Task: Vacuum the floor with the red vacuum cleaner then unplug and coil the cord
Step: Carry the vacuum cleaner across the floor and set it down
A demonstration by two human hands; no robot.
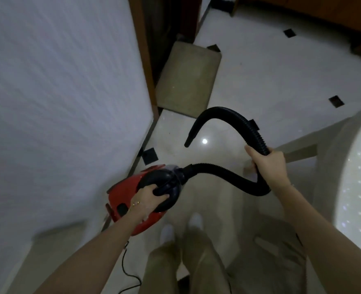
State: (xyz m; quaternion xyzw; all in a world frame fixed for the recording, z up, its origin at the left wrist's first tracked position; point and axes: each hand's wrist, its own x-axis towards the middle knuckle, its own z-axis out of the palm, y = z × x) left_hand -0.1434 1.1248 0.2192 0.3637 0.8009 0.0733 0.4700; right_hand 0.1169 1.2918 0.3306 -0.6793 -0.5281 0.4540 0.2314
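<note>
A: Glossy pale tiled floor [249,77] underfoot, small black inset tiles [336,101] dotted across it, and a bright light spot [204,141] reflected almost dead centre.

B: A big white textured surface [58,81] with a wooden edge fills everything from nine round to eleven o'clock. At twelve, a beige padded stool [188,77] sits tucked against that edge.

A: Now the main item: the red vacuum cleaner [120,196] is down at seven o'clock, right beside the foot of that white surface. The left hand [147,200] has its fingers wrapped round the black handle [167,187] on top, with a thin bracelet [135,203] at the wrist.

B: Lifted, or resting on the tiles?

A: Can't tell from this angle.

B: Follow the black ribbed hose [224,111]. It leaves the front of the machine, dips toward four o'clock, and passes through the right hand [268,164], which is closed firmly around it.

A: Above that grip it arches toward one o'clock and curls back down, so the tapered nozzle [189,141] hangs near the centre, pointing down, just beside the light spot.

B: Touching the floor?

A: Can't say for sure.

B: At six o'clock, beige trouser legs [198,262] and two white shoes [168,232]. A thin black cord [124,266] trails from under the left forearm toward the bottom edge at seven.

A: And at the far right, three to four o'clock, a curved white surface [357,166] speckled with glints.
</note>
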